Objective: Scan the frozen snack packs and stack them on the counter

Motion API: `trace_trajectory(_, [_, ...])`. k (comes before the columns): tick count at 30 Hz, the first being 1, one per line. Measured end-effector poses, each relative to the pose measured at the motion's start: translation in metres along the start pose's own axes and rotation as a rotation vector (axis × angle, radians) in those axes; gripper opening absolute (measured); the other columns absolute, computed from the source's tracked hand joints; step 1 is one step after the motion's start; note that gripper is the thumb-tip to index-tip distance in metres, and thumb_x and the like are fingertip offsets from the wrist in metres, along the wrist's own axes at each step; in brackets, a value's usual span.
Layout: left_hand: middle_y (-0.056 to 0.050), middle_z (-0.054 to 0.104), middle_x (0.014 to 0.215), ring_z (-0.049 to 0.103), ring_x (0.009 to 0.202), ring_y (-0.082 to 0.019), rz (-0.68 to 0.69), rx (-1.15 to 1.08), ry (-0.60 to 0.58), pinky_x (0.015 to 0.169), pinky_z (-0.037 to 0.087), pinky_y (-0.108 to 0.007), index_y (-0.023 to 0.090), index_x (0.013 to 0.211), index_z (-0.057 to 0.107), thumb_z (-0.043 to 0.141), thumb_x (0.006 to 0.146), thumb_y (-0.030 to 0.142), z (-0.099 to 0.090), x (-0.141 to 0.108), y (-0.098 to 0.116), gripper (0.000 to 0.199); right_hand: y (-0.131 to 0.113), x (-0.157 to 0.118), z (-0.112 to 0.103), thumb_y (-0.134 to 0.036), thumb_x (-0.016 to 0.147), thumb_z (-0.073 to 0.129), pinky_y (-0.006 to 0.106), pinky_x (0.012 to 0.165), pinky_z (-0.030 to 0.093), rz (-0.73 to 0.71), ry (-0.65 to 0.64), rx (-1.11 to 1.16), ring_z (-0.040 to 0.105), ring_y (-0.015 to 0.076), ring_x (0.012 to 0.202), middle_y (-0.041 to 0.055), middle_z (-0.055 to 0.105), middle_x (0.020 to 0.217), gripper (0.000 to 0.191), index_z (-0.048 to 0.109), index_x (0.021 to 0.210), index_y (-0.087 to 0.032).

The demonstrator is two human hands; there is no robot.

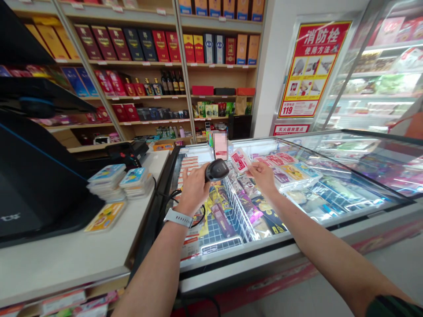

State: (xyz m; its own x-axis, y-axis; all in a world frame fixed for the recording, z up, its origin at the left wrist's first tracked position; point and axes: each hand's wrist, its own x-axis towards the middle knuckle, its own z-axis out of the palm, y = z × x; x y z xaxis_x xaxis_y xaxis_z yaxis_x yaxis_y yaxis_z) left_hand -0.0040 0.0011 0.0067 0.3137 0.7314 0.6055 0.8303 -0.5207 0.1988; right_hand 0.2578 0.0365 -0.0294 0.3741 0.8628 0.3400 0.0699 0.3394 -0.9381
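Note:
My left hand [194, 187] is wrapped round a black barcode scanner [217, 170], its head pointing to the right over the freezer's glass top. Between the fingers and thumb of my right hand [262, 176] is a small flat pack with a red and white label [240, 161], held up just right of the scanner. More red-labelled packs [276, 159] lie on the glass beyond my right hand, with purple, yellow and blue packs [295, 171] in front of them. The scanner's black cable [170, 197] runs down by the freezer's left edge.
Stacks of blue-labelled flat packs [106, 180] and a yellow pack [105, 216] are on the white counter [66, 259] at left, beside a black checkout machine [36, 176]. Under the glass, a wire basket [220, 240] holds wrapped goods. Shelves of boxes [132, 44] stand behind.

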Motion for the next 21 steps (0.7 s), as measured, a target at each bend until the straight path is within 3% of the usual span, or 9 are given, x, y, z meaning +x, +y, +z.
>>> trace_trajectory(21, [-0.012,0.063,0.133,0.054,0.127,-0.030,-0.002,0.024,0.022,0.116,0.027,-0.054,0.020,0.139,0.046,0.052,0.086,0.018,-0.0007,0.0009,0.0000,0.054,-0.0053,-0.0026,0.0005,-0.059,0.065,0.077,0.038,0.066,0.063,-0.008,-0.005,-0.028,0.073,0.0227,0.071,0.0050,0.074,0.075,0.046,0.066,0.085,-0.019])
